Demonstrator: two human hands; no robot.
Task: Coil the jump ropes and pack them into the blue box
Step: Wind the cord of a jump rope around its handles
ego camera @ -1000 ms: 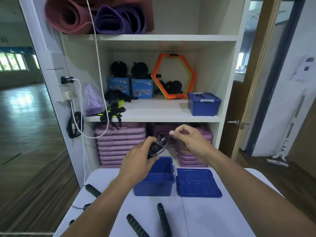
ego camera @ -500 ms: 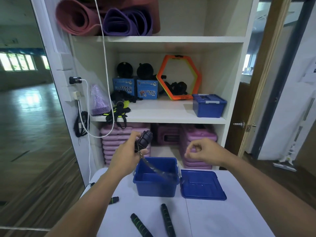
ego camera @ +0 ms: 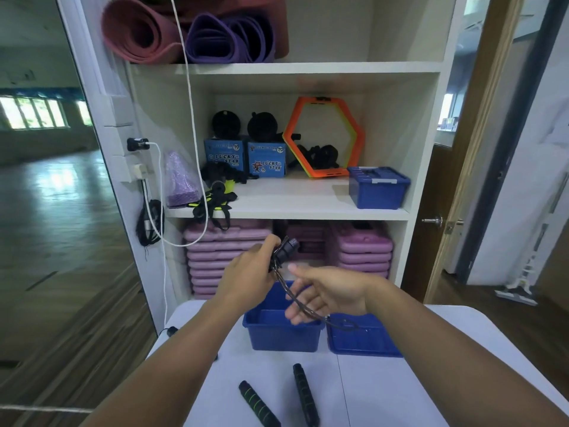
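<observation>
**Coiling in progress.** A black jump rope bundle (ego camera: 284, 252), partly coiled with its grips gathered in, is being held above the far rim of the open blue plastic box (ego camera: 283, 335). It is being held by the left hand (ego camera: 249, 272), whose fingers are being curled tightly round it. The right hand (ego camera: 326, 295) is being presented just beneath the bundle, its fingers (ego camera: 297, 315) almost straight and gripping nothing. The loose rope tail (ego camera: 326, 317) is merely being draped across them. Its end is trailing onto the flat blue lid (ego camera: 363, 342), which is lying just beside the box on the white counter (ego camera: 385, 386).

Half a second ago the right hand was being held apart from the bundle, loosely curled, while the tail was hanging into the box. Now it is being brought back under the rope. This is being read as the start of another wrap, the slack being collected for winding onto the bundle. This rope is therefore being judged not yet packed, nothing being visible in the part of the box that shows. A further rope is being indicated by the two black foam handles ringed in green (ego camera: 258, 405) lying on the near counter, not yet coiled.
</observation>
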